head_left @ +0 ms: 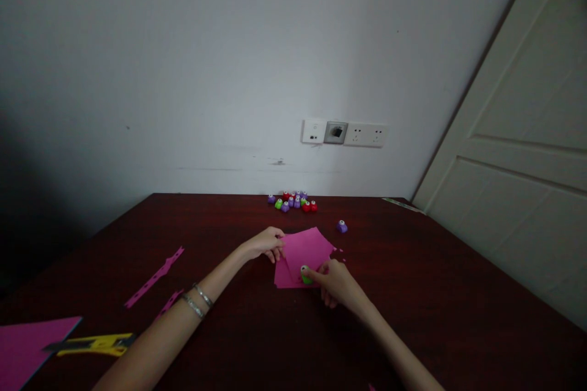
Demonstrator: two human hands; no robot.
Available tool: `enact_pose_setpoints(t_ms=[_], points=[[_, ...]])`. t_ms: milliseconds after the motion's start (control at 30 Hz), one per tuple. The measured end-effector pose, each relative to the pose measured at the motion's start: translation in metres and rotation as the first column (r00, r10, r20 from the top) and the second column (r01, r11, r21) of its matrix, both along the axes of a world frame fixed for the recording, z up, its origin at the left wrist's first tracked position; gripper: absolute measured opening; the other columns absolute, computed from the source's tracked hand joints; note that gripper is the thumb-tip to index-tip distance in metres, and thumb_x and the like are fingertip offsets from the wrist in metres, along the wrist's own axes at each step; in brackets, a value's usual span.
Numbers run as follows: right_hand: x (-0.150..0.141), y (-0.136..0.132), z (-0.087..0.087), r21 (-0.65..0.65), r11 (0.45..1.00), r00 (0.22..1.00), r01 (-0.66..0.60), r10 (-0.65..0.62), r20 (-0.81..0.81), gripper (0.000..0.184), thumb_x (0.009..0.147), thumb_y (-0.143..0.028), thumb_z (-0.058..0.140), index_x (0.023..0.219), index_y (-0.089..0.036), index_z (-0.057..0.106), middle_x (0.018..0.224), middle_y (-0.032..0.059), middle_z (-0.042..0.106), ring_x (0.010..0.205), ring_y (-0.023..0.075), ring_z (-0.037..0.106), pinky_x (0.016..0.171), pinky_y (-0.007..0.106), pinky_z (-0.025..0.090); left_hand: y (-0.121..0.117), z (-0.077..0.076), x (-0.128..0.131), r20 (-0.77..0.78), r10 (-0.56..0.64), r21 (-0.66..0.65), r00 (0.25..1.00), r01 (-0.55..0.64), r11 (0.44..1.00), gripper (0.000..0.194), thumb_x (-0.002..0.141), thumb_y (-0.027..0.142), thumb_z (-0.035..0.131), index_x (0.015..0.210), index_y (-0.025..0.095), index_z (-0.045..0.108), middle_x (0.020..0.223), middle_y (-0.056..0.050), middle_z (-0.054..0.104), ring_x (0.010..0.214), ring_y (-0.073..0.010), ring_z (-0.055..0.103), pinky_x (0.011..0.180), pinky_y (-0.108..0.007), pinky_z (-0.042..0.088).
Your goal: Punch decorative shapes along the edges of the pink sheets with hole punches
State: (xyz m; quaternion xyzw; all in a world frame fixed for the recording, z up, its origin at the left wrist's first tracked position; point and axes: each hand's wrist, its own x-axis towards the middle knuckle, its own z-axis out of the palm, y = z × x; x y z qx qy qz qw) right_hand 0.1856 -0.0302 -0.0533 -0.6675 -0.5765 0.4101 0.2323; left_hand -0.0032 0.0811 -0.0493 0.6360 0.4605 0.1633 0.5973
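Along the far side of the dark reddish worktop [440, 293] we see a cluster [297, 202] of small purple, green and red punches with white tops, and a lone purple punch [342, 227] nearer, to its right. At the left we have a yellow cutter [94, 343], its blade over a pink sheet [30, 348]. Behind stands our pale, scuffed wall [229, 73] with a row of socket plates [365, 135], a panelled door [513, 116] at the right.

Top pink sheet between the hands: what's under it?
At least one more pink layer shows past the lower left of the top pink sheet, with the dark red tabletop around. The rest beneath is covered, so further layers or scraps there can't be told.
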Motion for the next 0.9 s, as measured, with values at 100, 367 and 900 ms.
enact_pose_setpoints(t_ms=[100,367,900], points=[[-0.001,-0.003,0.002,0.026,1.000,0.998,-0.003,0.002,0.066,0.054,0.071,-0.062,0.050,0.039,-0.019,0.041,0.034,0.0023,0.051,0.027,0.0111,0.048,0.026,0.019,0.035,-0.001,0.001,0.000,0.001,0.003,0.015,1.000,-0.003,1.000,0.010,0.072,0.012,0.050,0.081,0.013,0.049,0.060,-0.002,0.063,0.042,-0.0093,0.054,0.038,-0.018,0.042],[0.013,-0.004,0.000,0.146,0.985,0.988,-0.087,0.067,0.135,0.027,0.070,-0.041,0.061,0.059,-0.018,0.052,0.045,-0.0010,0.054,0.033,0.0113,0.050,0.030,0.019,0.032,0.001,-0.004,-0.001,0.012,-0.007,0.090,1.000,0.006,0.996,0.010,0.073,0.018,0.052,0.082,0.013,0.053,0.057,0.000,0.059,0.039,-0.0082,0.051,0.034,-0.017,0.038],[0.012,-0.002,-0.001,0.423,0.845,0.940,-0.326,0.241,0.243,0.022,0.064,-0.025,0.070,0.084,-0.016,0.065,0.083,0.0032,0.061,0.075,0.0169,0.054,0.068,0.025,0.040,0.002,-0.007,-0.002,0.005,-0.063,0.206,0.998,0.061,0.977,0.011,0.077,0.017,0.049,0.085,0.012,0.054,0.043,0.005,0.051,0.031,-0.0062,0.041,0.030,-0.015,0.030]])
